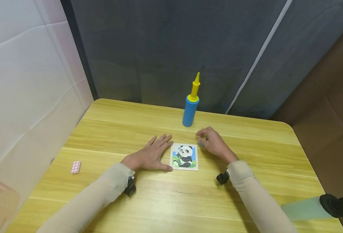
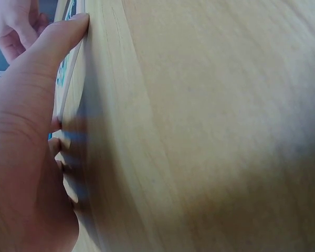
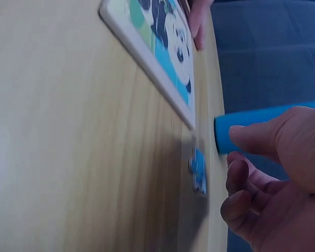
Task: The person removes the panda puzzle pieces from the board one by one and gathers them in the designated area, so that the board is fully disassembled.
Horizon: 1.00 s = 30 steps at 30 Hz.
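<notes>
- Wooden surface (image 1: 148, 200) is carrying a panda puzzle board (image 1: 184, 157), lying flat between the hands; it is judged light, thin and stiff, best pinched at an edge.
- Left hand (image 1: 151, 156) is being pressed flat, fingers straight, against the board's left edge.
- Right hand (image 1: 215, 144) is being held loosely curled, gripping nothing.
- A loose blue puzzle piece (image 3: 198, 170), lying off the board's corner, is being shown clearly only by the right wrist view.

Wooden table (image 1: 247, 181) with panda puzzle (image 1: 184, 157), blue pump (image 1: 191, 106), pink brick (image 1: 76, 167).

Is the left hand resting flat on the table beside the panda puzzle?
Yes, the left hand lies flat on the table, fingers straight, against the panda puzzle.
</notes>
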Tool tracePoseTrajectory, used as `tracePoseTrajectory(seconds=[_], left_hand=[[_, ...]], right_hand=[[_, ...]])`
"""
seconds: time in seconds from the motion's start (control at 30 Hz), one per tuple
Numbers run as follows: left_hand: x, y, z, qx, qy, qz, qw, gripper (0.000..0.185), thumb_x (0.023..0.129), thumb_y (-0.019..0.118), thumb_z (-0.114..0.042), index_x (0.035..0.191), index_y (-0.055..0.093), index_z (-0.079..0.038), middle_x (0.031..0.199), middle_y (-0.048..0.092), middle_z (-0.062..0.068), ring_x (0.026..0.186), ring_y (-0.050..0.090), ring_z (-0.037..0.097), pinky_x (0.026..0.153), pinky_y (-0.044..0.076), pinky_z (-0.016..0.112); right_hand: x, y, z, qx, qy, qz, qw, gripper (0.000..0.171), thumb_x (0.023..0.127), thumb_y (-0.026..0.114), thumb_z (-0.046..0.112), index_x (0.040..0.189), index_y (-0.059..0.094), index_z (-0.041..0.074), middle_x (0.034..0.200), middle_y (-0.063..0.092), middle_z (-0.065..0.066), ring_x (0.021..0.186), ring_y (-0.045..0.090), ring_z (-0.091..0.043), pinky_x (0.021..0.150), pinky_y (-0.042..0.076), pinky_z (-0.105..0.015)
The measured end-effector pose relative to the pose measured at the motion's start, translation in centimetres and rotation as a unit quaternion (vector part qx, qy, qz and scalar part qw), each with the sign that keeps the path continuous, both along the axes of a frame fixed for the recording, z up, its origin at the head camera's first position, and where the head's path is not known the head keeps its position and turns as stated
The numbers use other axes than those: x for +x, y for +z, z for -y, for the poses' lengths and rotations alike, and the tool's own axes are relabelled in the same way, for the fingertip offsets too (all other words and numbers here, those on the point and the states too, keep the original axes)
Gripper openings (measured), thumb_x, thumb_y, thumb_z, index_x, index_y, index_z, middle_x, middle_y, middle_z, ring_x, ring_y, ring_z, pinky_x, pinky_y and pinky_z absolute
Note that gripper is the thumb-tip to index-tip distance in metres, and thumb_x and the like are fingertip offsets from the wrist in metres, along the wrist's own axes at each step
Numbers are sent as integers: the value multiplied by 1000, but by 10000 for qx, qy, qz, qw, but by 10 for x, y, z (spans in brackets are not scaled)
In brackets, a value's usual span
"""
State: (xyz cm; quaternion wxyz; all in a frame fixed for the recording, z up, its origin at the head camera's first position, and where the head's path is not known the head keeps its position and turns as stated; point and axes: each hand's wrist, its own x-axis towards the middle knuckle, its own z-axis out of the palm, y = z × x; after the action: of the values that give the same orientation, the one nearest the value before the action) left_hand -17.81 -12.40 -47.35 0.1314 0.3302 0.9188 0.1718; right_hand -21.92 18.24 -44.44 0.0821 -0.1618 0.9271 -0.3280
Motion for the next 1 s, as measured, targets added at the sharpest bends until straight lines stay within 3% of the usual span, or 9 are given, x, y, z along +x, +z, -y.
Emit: tracePoseTrajectory(seconds=[0.4, 0.67, 1.0], left_hand=[[-1, -1, 0, 53, 2, 14, 10000, 113, 87, 66, -75, 169, 27, -8, 182, 9, 12, 170, 7, 35, 138, 3, 60], [-1, 0, 1, 103, 1, 20, 9999, 112, 87, 67, -73, 168, 28, -7, 182, 10, 13, 170, 7, 36, 138, 4, 61], [-2, 2, 0, 22, -21, 17, 10000, 112, 88, 67, -74, 169, 26, -7, 182, 8, 12, 170, 6, 35, 138, 3, 61]], right_hand=[[15, 2, 24, 232, 385, 67, 9990, 27, 105, 66, 13, 129, 73, 4, 118, 68, -13, 100, 62, -23, 90, 56, -41], [23, 1, 40, 548, 584, 87, 9968, 22, 103, 70, 15, 123, 75, 7, 114, 66, -8, 103, 64, -21, 95, 58, -44], [29, -3, 44, 825, 757, -152, 9936, 27, 104, 68, 17, 129, 74, 7, 120, 65, -9, 106, 65, -22, 97, 59, -45]])
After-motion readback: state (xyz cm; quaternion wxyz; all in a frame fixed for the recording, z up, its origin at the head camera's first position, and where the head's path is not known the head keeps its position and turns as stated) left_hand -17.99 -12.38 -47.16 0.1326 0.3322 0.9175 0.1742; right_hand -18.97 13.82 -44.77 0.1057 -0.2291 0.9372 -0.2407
